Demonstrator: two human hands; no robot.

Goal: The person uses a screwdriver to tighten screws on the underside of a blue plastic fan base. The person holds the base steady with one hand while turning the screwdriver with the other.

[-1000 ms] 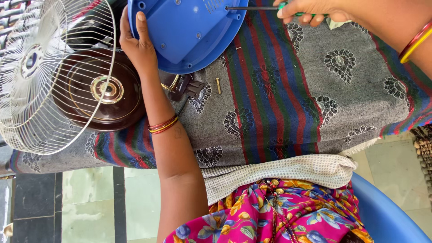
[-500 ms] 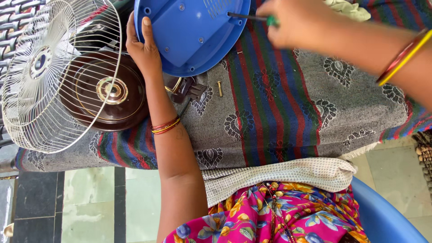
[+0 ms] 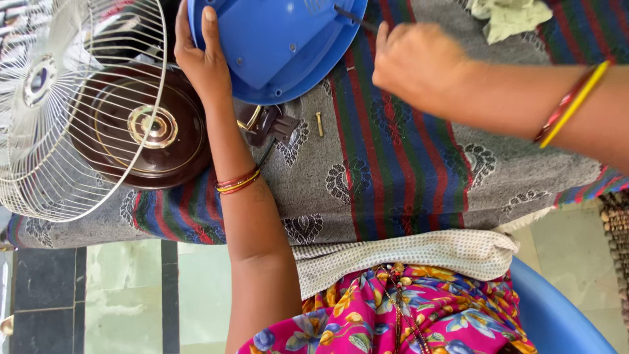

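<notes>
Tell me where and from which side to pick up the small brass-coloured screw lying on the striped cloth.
Pinch the small brass-coloured screw across its thin shank, coming straight down from above. It lies flat and alone on the striped cloth, clear of the black plastic part beside it, so both long sides look free for fingertips.
</notes>
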